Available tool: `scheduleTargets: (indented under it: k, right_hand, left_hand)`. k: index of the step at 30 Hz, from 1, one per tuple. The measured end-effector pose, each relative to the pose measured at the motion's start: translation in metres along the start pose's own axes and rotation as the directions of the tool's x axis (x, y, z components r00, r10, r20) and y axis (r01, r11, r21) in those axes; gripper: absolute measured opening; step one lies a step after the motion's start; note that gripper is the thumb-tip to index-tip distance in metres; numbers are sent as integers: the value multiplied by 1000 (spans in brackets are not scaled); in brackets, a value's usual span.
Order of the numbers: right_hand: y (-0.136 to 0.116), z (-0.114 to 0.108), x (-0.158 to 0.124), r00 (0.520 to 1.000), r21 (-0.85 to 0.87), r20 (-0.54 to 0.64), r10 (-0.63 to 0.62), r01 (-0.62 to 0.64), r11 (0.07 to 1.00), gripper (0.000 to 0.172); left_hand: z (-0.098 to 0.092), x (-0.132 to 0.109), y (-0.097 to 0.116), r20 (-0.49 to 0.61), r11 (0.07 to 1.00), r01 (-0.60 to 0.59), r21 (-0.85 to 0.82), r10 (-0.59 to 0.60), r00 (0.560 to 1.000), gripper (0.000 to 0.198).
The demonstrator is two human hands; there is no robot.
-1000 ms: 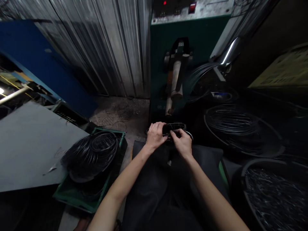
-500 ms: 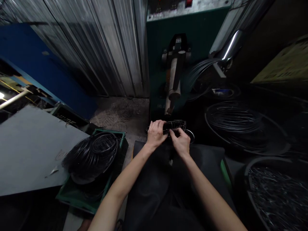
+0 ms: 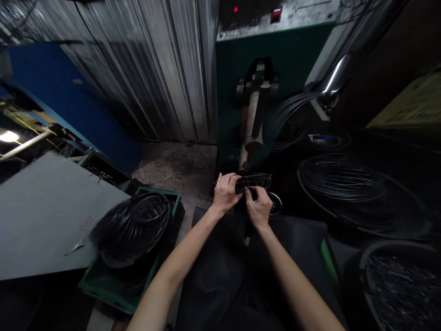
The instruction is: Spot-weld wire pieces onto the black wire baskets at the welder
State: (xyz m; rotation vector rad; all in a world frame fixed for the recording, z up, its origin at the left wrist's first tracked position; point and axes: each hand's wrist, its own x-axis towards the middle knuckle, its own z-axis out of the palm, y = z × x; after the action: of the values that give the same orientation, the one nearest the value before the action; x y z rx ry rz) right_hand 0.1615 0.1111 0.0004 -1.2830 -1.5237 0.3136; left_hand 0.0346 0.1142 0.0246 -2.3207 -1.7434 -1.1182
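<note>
My left hand [image 3: 225, 192] and right hand [image 3: 258, 206] pinch wire piece [image 3: 262, 181], picture centre, below machine arm [image 3: 253, 131], seemingly keeping it steady.

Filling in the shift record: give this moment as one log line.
left hand: holding wire frame | right hand: touching its near side | machine: ahead, red light lit | green crate: bearing wire coils

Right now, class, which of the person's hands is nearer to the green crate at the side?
Left. The left hand, holding the wire frame, is right of the green crate; the right hand is farther right, beyond the left.
</note>
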Motion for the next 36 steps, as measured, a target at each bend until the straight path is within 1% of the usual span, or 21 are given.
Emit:
scheduleTargets:
  k: [7,13,17,22,26,32,36]
  right_hand:
    - [3,4,9,999,1,-11,-40,40,999,35]
    - [5,6,11,998,13,-14,-56,57,998,38]
    - [6,7,13,996,13,-30,-79,79,997,36]
    - [7,9,17,998,7,-20,-60,60,998,36]
    - [10,11,18,997,-5,-20,-76,75,997,34]
    - [12,14,19,992,-7,-52,-113,113,994,33]
    - [11,14,20,995,-38,-49,-87,85,996,36]
  left_hand:
    - [7,5,-5,-7,1000,-10,-21,10,1000,41]
    - [11,8,-9,-55,999,-29,-32,27,998,42]
    - [12,11,-9,-40,999,-15,-35,13,999,40]
    - [13,14,-10,-43,999,-10,-45,9,999,39]
    - [14,16,-13,-43,999,-12,-51,10,999,40]
    - [15,18,-16,-63,998,-47,-41,44,997,40]
    - [13,19,-15,-29,999,-30,-38,29,999,40]
